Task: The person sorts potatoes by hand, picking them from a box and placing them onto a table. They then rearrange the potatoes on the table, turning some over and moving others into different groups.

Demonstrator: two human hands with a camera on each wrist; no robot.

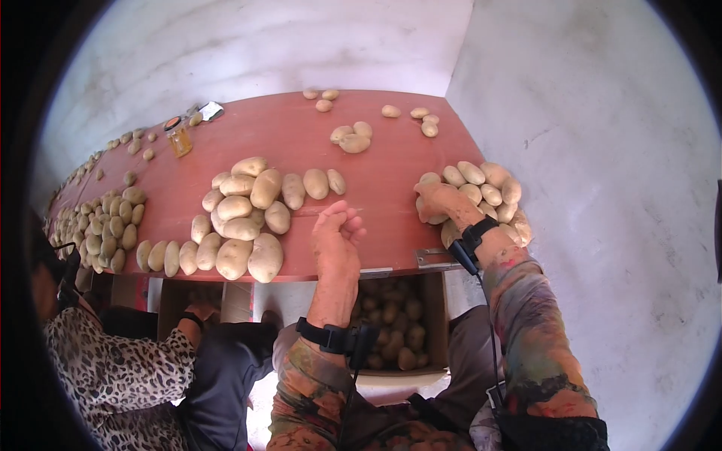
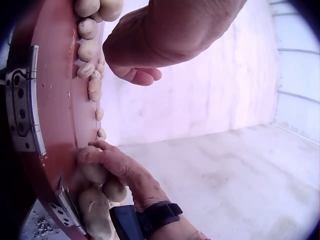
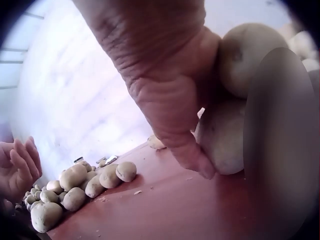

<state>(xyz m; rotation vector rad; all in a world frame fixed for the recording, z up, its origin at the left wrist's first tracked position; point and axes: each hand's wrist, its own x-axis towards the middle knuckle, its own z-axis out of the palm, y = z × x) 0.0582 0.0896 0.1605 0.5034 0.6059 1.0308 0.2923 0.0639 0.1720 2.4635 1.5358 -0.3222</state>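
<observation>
My right hand (image 1: 449, 202) is at the left side of a heap of potatoes (image 1: 494, 174) on the table's right end. In the right wrist view its thumb presses the side of a potato (image 3: 223, 138), and the far fingers are hidden behind the hand. Another potato (image 3: 252, 57) rests above that one. Over the table's front edge, my left hand (image 1: 336, 252) hovers with fingers loosely bent and nothing in them. To its left lies a middle heap of large potatoes (image 1: 235, 206), with a short row of potatoes (image 1: 316, 183) running right from it.
Small groups of potatoes (image 1: 353, 138) lie farther back on the red table (image 1: 391, 218). A jar (image 1: 178, 137) stands at back left. Below the front edge is a box of potatoes (image 1: 435, 301). Another person in a leopard-print sleeve (image 1: 143, 368) sits at left, near a further heap (image 1: 105, 229).
</observation>
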